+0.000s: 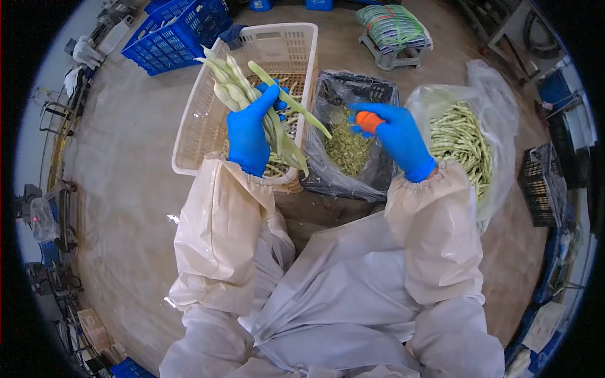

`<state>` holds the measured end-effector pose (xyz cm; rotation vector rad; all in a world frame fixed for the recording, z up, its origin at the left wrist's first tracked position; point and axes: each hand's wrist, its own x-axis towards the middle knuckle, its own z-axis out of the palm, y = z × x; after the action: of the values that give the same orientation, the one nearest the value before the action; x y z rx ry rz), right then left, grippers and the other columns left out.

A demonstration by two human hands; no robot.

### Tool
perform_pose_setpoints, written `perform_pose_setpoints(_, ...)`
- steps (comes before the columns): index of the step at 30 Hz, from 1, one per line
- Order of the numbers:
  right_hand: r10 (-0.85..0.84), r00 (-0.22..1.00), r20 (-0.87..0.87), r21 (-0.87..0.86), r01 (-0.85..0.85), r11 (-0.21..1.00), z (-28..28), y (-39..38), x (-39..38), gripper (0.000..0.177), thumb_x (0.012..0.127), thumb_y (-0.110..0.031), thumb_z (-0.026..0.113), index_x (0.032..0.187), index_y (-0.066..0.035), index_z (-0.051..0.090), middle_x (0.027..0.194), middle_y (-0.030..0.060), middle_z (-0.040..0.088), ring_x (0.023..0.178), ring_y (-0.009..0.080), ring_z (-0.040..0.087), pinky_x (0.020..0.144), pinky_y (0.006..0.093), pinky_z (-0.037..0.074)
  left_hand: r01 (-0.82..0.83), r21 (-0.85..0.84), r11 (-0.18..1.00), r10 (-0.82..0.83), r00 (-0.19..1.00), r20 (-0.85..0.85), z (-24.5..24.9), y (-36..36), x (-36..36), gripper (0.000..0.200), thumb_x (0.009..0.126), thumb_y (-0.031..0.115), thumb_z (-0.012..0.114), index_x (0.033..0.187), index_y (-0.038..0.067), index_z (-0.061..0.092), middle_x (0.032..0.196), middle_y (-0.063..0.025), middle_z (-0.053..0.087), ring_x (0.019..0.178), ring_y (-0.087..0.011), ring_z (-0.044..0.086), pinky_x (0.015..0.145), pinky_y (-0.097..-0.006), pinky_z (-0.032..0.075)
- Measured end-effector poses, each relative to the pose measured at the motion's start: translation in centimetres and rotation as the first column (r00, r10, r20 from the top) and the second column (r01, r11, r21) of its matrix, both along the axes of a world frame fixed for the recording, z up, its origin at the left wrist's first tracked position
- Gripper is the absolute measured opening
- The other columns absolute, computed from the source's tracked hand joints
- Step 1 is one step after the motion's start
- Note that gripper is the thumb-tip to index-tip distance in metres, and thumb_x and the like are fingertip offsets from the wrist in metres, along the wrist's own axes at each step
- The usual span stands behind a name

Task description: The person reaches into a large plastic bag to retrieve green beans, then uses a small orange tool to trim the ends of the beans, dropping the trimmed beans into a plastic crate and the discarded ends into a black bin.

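Observation:
My left hand, in a blue glove, is closed round a bunch of flat green beans above the white crate. One bean sticks out from its fingers toward the right, over the black bin. My right hand, also blue-gloved, is held over the right side of the black bin, its fingers drawn together. An orange piece shows at its thumb; what the fingertips hold, if anything, I cannot make out. Small green trimmings lie in the plastic-lined bin. More beans show inside the white crate.
To the right stands a clear plastic bag full of green beans. A blue crate sits at the back left. Folded striped sacks rest on a grey stool. A dark crate is at the far right.

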<state>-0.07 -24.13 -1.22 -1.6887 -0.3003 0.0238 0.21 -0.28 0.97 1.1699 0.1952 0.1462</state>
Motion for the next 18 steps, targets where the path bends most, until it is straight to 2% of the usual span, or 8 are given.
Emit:
perform_pose_setpoints(3, 0.136, 0.969, -0.206, -0.009, -0.141, 0.99, 1.1, 2.1, -1.5, 0.021, 0.082, -0.01, 0.058, 0.098, 0.0, 0.067, 0.079, 0.01, 0.067, 0.066, 0.0149, 0.061, 0.063, 0.0295, 0.05, -0.015, 0.002, 1.0, 0.015, 1.0, 0.021, -0.1, -0.4, -0.1, 0.028, 0.081, 0.015, 0.066, 0.103, 0.0, 0.06, 0.085, -0.0056, 0.062, 0.07, -0.0125, 0.058, 0.06, -0.0249, 0.047)
perform_pose_setpoints(6, 0.09, 0.971, -0.22, -0.034, -0.099, 0.994, 1.2, 3.1, -2.1, 0.018, 0.082, -0.01, 0.057, 0.092, 0.001, 0.067, 0.075, 0.01, 0.066, 0.06, 0.0147, 0.06, 0.058, 0.0296, 0.049, -0.021, 0.025, 0.999, 0.021, 1.0, -0.01, 0.0, -0.9, -0.4, 0.027, 0.081, 0.014, 0.066, 0.103, 0.0, 0.06, 0.083, -0.0054, 0.062, 0.07, -0.0133, 0.059, 0.059, -0.025, 0.047)
perform_pose_setpoints(9, -0.08, 0.996, -0.047, -0.165, 0.071, 0.984, -0.3, 3.2, -1.6, 0.018, 0.082, -0.011, 0.057, 0.089, 0.003, 0.066, 0.073, 0.0102, 0.065, 0.056, 0.0148, 0.059, 0.052, 0.0297, 0.047, -0.02, -0.009, 1.0, 0.02, 1.0, -0.02, -0.1, -1.2, -0.5, 0.023, 0.081, 0.014, 0.065, 0.101, 0.002, 0.06, 0.082, -0.0066, 0.063, 0.071, -0.0147, 0.061, 0.057, -0.0257, 0.048)
perform_pose_setpoints(12, -0.287, 0.958, -0.002, 0.038, 0.287, 0.957, 0.7, 3.3, -1.8, 0.019, 0.081, -0.012, 0.057, 0.087, 0.004, 0.065, 0.076, 0.009, 0.065, 0.056, 0.0139, 0.057, 0.052, 0.0273, 0.045, 0.082, -0.233, 0.969, -0.108, 0.989, -0.102, -1.2, -1.0, -0.3, 0.019, 0.082, 0.013, 0.062, 0.099, 0.003, 0.06, 0.081, -0.0088, 0.064, 0.072, -0.0166, 0.062, 0.057, -0.0275, 0.05)
perform_pose_setpoints(15, -0.201, 0.957, -0.207, 0.279, 0.255, 0.926, 3.8, 2.1, -1.7, 0.021, 0.08, -0.012, 0.057, 0.092, 0.004, 0.064, 0.08, 0.0086, 0.065, 0.057, 0.0131, 0.057, 0.054, 0.0251, 0.043, 0.138, -0.468, 0.873, -0.222, 0.966, -0.13, -0.9, -2.2, -1.2, 0.016, 0.084, 0.012, 0.06, 0.097, 0.003, 0.059, 0.082, -0.0105, 0.065, 0.071, -0.0182, 0.062, 0.058, -0.0284, 0.051)
perform_pose_setpoints(16, -0.126, 0.966, -0.226, 0.394, 0.209, 0.895, 3.7, 1.6, -1.6, 0.021, 0.081, -0.012, 0.057, 0.094, 0.003, 0.064, 0.08, 0.0078, 0.065, 0.058, 0.0122, 0.055, 0.056, 0.024, 0.042, 0.174, -0.477, 0.862, -0.262, 0.957, -0.125, -1.2, -2.3, -1.3, 0.018, 0.085, 0.014, 0.059, 0.099, 0.002, 0.059, 0.081, -0.0103, 0.065, 0.069, -0.0187, 0.062, 0.057, -0.0284, 0.05)
perform_pose_setpoints(18, -0.057, 0.979, -0.193, 0.478, 0.145, 0.866, 3.6, 1.6, -1.5, 0.023, 0.082, -0.012, 0.056, 0.095, 0.005, 0.062, 0.082, 0.0087, 0.065, 0.061, 0.013, 0.055, 0.059, 0.0251, 0.043, 0.232, -0.537, 0.811, -0.338, 0.935, -0.107, -1.8, -2.4, -1.3, 0.019, 0.086, 0.015, 0.058, 0.099, 0.001, 0.059, 0.081, -0.0102, 0.065, 0.068, -0.0186, 0.061, 0.058, -0.0287, 0.05)
